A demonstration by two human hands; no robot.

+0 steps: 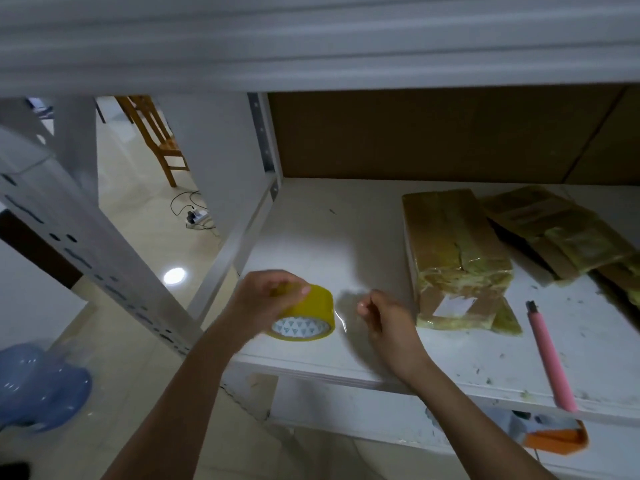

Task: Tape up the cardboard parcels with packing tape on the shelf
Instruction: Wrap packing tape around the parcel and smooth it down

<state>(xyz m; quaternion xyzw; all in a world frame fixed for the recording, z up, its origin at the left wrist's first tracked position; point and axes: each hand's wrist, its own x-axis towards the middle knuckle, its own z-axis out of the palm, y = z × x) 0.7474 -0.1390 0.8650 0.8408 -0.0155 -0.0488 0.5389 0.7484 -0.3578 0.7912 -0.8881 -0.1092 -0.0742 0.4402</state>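
Left hand [268, 294] found curled over tape roll [303, 315], gripping it above front edge of shelf [311, 365]. Right hand [379, 315] noted just beside roll, fingertips pinched together, apparently on free end of a short clear strip; contact blurred, not confirmed. Judged step: drawing out tape. Advised: steady roll, pull level and straight, keep strip off itself. Pink cutter [549, 355] lay near right, overhanging edge. Wrapped parcel [453, 258] stood beyond right hand, untouched. Second parcel [554, 230] lay behind, flap loose, likely still needing tape.
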